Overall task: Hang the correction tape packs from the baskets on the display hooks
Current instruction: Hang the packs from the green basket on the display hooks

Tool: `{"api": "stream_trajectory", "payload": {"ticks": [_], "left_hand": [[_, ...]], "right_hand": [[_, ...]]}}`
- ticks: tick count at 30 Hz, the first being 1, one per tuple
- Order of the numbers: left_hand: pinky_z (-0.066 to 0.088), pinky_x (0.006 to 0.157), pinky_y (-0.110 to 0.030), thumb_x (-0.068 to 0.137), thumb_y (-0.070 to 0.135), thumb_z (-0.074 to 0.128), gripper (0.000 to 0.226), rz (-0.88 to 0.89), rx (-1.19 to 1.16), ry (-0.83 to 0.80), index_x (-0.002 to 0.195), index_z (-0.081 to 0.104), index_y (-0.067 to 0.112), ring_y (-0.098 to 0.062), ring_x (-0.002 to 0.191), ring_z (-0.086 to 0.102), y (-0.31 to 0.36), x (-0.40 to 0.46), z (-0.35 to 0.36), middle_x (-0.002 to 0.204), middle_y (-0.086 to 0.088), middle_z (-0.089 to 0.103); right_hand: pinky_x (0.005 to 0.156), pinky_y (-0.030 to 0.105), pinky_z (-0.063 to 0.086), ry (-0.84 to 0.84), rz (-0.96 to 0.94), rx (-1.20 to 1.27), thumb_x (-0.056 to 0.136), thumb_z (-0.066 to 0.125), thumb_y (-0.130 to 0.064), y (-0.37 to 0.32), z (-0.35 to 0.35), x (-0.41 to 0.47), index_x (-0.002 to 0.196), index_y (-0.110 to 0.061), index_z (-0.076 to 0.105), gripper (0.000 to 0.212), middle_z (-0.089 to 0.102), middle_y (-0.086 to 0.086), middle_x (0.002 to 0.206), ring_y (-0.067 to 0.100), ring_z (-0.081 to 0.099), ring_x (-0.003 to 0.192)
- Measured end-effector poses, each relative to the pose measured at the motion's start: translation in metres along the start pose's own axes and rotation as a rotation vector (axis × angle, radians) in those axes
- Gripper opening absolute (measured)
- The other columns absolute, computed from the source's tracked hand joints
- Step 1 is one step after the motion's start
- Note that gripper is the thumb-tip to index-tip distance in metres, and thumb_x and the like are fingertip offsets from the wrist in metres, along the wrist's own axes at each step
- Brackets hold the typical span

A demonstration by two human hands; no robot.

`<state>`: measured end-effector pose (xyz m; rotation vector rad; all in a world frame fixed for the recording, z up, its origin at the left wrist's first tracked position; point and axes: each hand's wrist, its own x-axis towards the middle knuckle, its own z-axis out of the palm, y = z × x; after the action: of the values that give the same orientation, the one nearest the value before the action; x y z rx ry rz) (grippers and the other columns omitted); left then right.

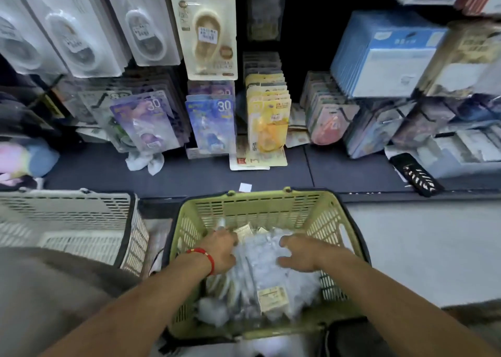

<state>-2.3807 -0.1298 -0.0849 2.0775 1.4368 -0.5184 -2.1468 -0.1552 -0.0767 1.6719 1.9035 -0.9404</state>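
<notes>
A green basket point(260, 202) sits in front of me, filled with clear-wrapped correction tape packs point(260, 272). Both my hands are down inside it. My left hand point(221, 251), with a red bracelet at the wrist, grips the left side of the pile, fingers curled into the packs. My right hand point(301, 253) rests on the right side of the pile with its fingers bent over the wrapping. Above, the display hooks carry rows of hung packs: purple point(146, 121), blue point(212, 123) and yellow point(268, 121).
A white basket point(67, 215) stands to the left of the green one. A dark shelf ledge point(189, 172) runs below the hooks, with a fallen pack point(257, 160) and a black item point(416, 173) on it. Large white packs point(76, 26) hang at upper left.
</notes>
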Motion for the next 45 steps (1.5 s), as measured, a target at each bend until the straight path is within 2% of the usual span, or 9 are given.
{"api": "stream_trajectory", "payload": {"ticks": [3,11,18,22,27,32,37,42,45], "left_hand": [[0.047,0.104,-0.035,0.101,0.025,0.061,0.050,-0.147,-0.267,-0.009,0.148,0.047,0.021,-0.035,0.129,0.057,0.002,-0.011,0.044,0.148,-0.015,0.044],[0.043,0.112,-0.033,0.098,0.030,0.064,0.058,-0.264,-0.458,0.073,0.152,0.047,0.020,-0.034,0.134,0.052,0.014,-0.021,0.076,0.152,-0.012,0.038],[0.042,0.114,-0.040,0.097,0.025,0.065,0.049,-0.280,-0.454,0.225,0.145,0.055,0.020,-0.034,0.137,0.046,0.028,-0.027,0.077,0.146,-0.013,0.048],[0.037,0.114,-0.033,0.098,0.021,0.066,0.036,-0.123,-0.621,0.445,0.134,0.065,0.018,-0.024,0.135,0.048,0.049,-0.030,0.067,0.140,-0.005,0.058],[0.054,0.108,-0.044,0.103,0.041,0.064,0.043,-0.073,-1.555,0.185,0.139,0.063,0.018,-0.020,0.120,0.067,0.079,-0.029,0.042,0.133,-0.003,0.070],[0.051,0.105,-0.064,0.108,0.008,0.055,0.040,-0.300,-1.810,0.293,0.147,0.054,0.016,-0.040,0.124,0.065,0.060,-0.022,0.049,0.139,-0.016,0.066],[0.049,0.108,-0.064,0.113,0.016,0.044,0.051,-0.300,-1.929,0.199,0.160,0.038,0.032,-0.041,0.132,0.059,0.053,-0.021,0.053,0.150,-0.015,0.057],[0.053,0.080,-0.040,0.100,0.068,0.048,0.058,-0.366,-2.003,0.003,0.122,0.067,0.018,-0.024,0.068,0.064,0.046,-0.019,0.050,0.069,-0.007,0.068],[0.050,0.071,-0.036,0.095,0.074,0.051,0.057,-0.344,-1.966,0.036,0.101,0.066,0.019,-0.020,0.059,0.054,0.045,-0.018,0.047,0.070,-0.002,0.058]], "right_hand": [[0.121,0.047,0.035,0.007,0.045,0.065,0.097,0.060,-0.063,-0.015,0.048,0.008,0.164,-0.007,0.020,0.096,0.021,0.019,0.169,0.038,0.027,0.154],[0.127,0.054,0.020,0.195,0.205,0.519,0.087,0.073,-0.065,0.008,0.089,0.014,0.168,-0.034,0.003,0.112,0.005,0.008,0.175,0.037,0.011,0.160],[0.101,0.049,0.057,0.285,0.225,1.080,0.093,0.074,-0.010,0.029,0.086,0.011,0.158,-0.029,0.041,0.076,0.051,0.010,0.149,0.029,0.061,0.120],[0.076,0.041,0.061,0.436,0.205,1.440,0.100,0.063,-0.004,0.035,0.059,-0.008,0.142,-0.026,0.063,0.048,0.076,0.003,0.117,0.029,0.073,0.104],[0.084,0.032,0.058,0.247,-0.201,1.364,0.100,0.058,-0.050,0.003,0.041,-0.021,0.129,-0.038,0.074,0.035,0.074,-0.007,0.128,0.015,0.071,0.111],[0.092,0.037,0.056,0.531,0.098,1.067,0.106,0.058,-0.036,0.000,0.054,-0.006,0.117,-0.020,0.077,0.027,0.074,0.004,0.121,0.027,0.069,0.113],[0.114,0.046,0.039,0.193,0.268,0.411,0.090,0.071,-0.060,-0.014,0.089,0.004,0.158,-0.015,0.033,0.090,0.036,0.016,0.155,0.038,0.036,0.144],[0.097,0.037,0.051,0.250,0.314,0.806,0.089,0.075,-0.036,-0.006,0.091,0.009,0.157,-0.023,0.032,0.082,0.055,0.013,0.140,0.030,0.057,0.122],[0.091,0.042,0.057,0.238,0.334,1.229,0.085,0.079,-0.025,0.013,0.080,0.001,0.151,-0.027,0.040,0.076,0.058,0.008,0.133,0.022,0.062,0.104]]}}
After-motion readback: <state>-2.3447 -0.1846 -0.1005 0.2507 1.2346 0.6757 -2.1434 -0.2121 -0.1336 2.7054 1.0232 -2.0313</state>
